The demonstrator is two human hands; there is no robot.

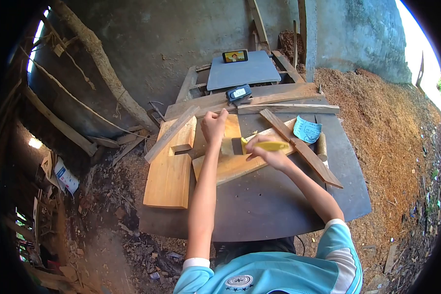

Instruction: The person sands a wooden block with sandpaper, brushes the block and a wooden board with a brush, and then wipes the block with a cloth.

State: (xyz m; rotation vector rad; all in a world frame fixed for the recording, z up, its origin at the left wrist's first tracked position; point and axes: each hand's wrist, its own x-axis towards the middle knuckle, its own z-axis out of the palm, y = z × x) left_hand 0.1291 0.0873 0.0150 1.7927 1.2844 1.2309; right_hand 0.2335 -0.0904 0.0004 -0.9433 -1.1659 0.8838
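My right hand [268,153] is closed around the yellow handle of a paintbrush [265,145], whose bristles point left over a pale wooden workpiece [218,169]. This workpiece has one part running toward the far side of the table and another slanting to the right. At its far left part, my left hand [214,126] is closed and seems to grip the edge; its fingertips are partly hidden. Left of my left forearm lies a notched wooden board [166,181], with a narrow grey strip of wood [171,134] resting across it.
A dark table [259,210] carries everything. Dark crossed wood strips [306,154], a blue paper [307,129] and a wooden cylinder [321,147] lie right. Farther back are long battens [289,109], a dark blue device [238,93] and a phone [235,56]. Sawdust [377,147] covers the ground.
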